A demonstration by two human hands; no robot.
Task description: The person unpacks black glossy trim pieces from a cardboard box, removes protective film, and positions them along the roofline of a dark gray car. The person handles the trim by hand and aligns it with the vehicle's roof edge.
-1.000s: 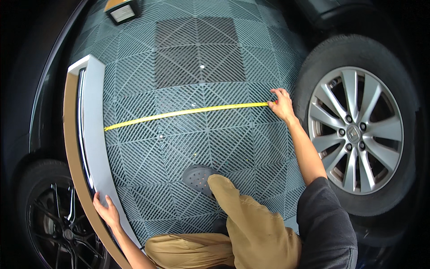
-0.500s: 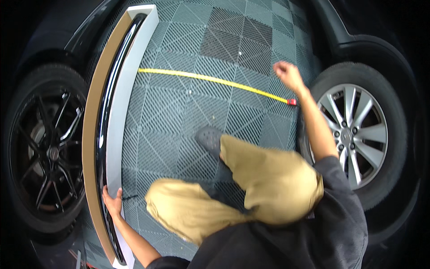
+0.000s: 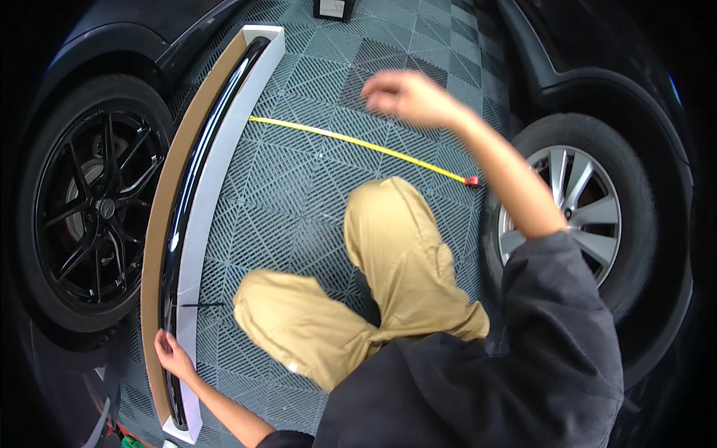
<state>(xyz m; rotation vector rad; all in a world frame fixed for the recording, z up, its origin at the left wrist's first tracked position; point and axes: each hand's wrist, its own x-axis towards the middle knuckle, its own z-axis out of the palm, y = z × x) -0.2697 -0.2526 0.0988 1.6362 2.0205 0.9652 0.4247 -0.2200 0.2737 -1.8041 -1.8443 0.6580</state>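
Note:
A long, curved, glossy black trim piece (image 3: pixel 196 179) lies in a narrow open box with a brown outer side and white inner side (image 3: pixel 211 172). My left hand (image 3: pixel 176 358) is over the near part of the black piece, fingers loosely bent and apart. Just beyond it, a thin dark stick-like item (image 3: pixel 202 305) juts from the box's right side. My right hand (image 3: pixel 411 98) is raised over the floor, smeared by motion, with thumb and fingers apart and nothing seen in it. Beneath it, a yellow tape measure (image 3: pixel 358 142) stretches from the box to its red case (image 3: pixel 471 181).
A car's black-spoked wheel (image 3: pixel 104 209) stands left of the box. To the right is another car's silver-spoked wheel (image 3: pixel 601 205). Grey ribbed tiles (image 3: pixel 287 194) cover the floor. A black box-shaped item (image 3: pixel 334 9) sits at the far edge.
My right hand has swung left and away from the tape's red case. My left hand has slid nearer along the box. My view has shifted, and the black box-shaped item has come into sight.

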